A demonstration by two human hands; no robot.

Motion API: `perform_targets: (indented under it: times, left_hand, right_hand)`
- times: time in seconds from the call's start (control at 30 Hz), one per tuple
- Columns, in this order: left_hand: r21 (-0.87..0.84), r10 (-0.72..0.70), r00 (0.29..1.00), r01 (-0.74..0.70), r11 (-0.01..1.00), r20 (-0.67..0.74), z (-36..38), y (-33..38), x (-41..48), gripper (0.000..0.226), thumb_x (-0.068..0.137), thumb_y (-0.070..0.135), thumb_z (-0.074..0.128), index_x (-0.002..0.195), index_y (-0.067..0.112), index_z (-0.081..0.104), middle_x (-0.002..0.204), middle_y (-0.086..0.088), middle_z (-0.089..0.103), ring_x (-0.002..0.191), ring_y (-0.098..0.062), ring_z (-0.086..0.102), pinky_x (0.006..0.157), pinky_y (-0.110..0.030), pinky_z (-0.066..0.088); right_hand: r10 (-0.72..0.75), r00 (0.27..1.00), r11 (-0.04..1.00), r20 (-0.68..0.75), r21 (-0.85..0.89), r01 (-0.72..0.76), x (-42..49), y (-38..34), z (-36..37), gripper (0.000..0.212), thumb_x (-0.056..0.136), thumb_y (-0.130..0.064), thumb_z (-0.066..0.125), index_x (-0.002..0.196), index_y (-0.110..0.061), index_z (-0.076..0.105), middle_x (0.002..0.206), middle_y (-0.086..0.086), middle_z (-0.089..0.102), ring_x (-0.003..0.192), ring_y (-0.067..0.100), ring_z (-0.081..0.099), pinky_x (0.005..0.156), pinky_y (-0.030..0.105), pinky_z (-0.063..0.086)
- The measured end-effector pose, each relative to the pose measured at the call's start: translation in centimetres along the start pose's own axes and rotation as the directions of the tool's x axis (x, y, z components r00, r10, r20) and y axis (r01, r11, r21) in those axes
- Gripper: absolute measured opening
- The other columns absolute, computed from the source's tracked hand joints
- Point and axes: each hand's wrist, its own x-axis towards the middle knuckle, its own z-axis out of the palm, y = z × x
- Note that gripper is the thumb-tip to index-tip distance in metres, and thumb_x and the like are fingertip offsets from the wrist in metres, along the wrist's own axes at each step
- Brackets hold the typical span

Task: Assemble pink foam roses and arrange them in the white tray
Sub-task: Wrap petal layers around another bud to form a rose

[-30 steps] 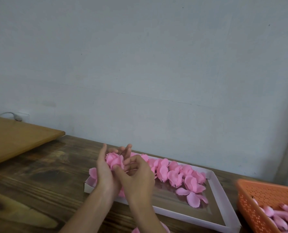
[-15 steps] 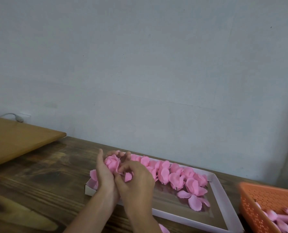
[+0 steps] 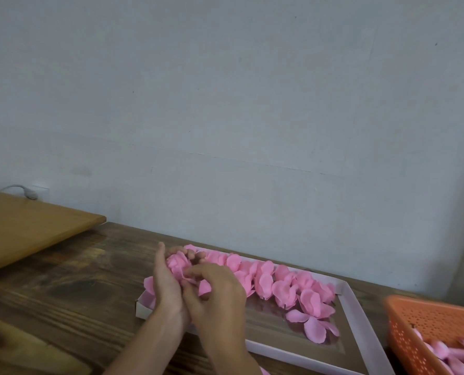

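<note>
cupping a pink foam rose [image 3: 178, 263] in the left hand [image 3: 166, 288], fingers [image 3: 191, 255] curled behind it, probably to stop it springing apart; pinching a petal [image 3: 204, 288] onto it with the right hand [image 3: 217, 296]. held over the left end of the white tray [image 3: 352, 299], beside the row of roses [image 3: 279, 282]; orange basket [image 3: 420, 323] of petals at right.

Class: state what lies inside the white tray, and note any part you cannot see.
Inside the white tray, pink roses line the far side, with loose petals toward the right. The left hand and right hand, holding a rose, cover its left end.
</note>
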Motion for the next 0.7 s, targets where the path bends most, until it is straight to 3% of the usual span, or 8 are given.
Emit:
perform_targets:
  times: [0.2, 0.33, 0.47, 0.7]
  left_hand:
    - [0.039, -0.015, 0.999, 0.013, 0.999, 0.039, 0.4, 0.0, -0.6, 0.062, 0.098, 0.061, 0.055, 0.055, 0.016, 0.064, 0.062, -0.006, 0.066, 0.054, -0.02, 0.068, 0.059, -0.032, 0.06]
    - [0.063, -0.031, 0.998, 0.028, 0.998, 0.056, 0.7, 0.0, -1.1, 0.064, 0.098, 0.06, 0.056, 0.052, 0.016, 0.07, 0.062, -0.005, 0.069, 0.052, -0.019, 0.07, 0.048, -0.031, 0.058]
    - [0.113, -0.023, 0.999, 0.019, 0.993, 0.034, 0.7, -0.1, -1.2, 0.056, 0.096, 0.06, 0.059, 0.067, 0.013, 0.07, 0.067, -0.007, 0.068, 0.056, -0.02, 0.071, 0.054, -0.032, 0.061]
    - [0.108, -0.011, 0.998, 0.005, 0.994, 0.055, 1.2, 0.1, -1.4, 0.052, 0.098, 0.057, 0.056, 0.069, 0.015, 0.06, 0.07, -0.006, 0.062, 0.064, -0.021, 0.066, 0.07, -0.035, 0.055]
  right_hand:
    - [0.045, 0.998, 0.999, -0.053, 0.011, -0.044, 0.1, -0.3, 0.1, 0.011, 0.091, -0.028, 0.073, 0.099, -0.034, 0.077, 0.099, -0.021, 0.07, 0.096, -0.003, 0.061, 0.085, 0.012, 0.047]
    - [0.142, 0.98, 0.989, -0.139, 0.059, -0.135, 0.1, -0.4, 0.3, 0.011, 0.086, -0.029, 0.078, 0.095, -0.035, 0.077, 0.087, -0.021, 0.066, 0.086, -0.004, 0.063, 0.069, 0.006, 0.044]
    - [0.221, 0.962, 0.971, -0.157, 0.132, -0.202, 0.3, -0.4, 0.4, 0.011, 0.085, -0.036, 0.079, 0.095, -0.04, 0.075, 0.08, -0.027, 0.07, 0.083, -0.008, 0.066, 0.07, 0.007, 0.049]
    - [0.164, 0.98, 0.986, -0.108, 0.048, -0.16, 0.4, -0.1, 0.3, 0.017, 0.092, -0.032, 0.073, 0.107, -0.039, 0.078, 0.099, -0.024, 0.072, 0.086, -0.007, 0.066, 0.077, 0.013, 0.052]
